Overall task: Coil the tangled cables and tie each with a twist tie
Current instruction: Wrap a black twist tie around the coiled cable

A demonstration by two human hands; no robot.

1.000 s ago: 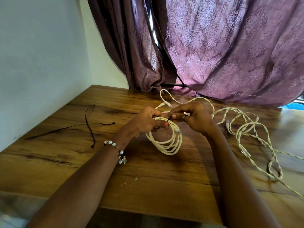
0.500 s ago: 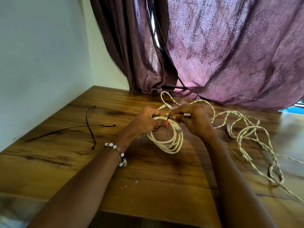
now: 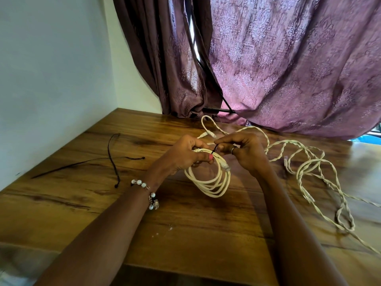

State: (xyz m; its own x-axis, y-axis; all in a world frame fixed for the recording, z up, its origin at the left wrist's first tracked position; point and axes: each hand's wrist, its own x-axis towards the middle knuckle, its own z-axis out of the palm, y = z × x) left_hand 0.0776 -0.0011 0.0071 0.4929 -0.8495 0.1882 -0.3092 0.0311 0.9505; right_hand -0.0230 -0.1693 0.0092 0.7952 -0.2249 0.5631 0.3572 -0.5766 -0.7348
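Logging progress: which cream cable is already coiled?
The coiled cable gripped by the left hand, looped in a neat ring. The tangled cables to its right sprawl twisted on the table.

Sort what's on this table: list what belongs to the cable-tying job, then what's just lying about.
Part of the job:
- coiled cable, gripped by the left hand
- black twist tie, pinched by the right hand
- tangled cables on the right
- spare black ties on the left

Just there:
- wooden table
- purple curtain
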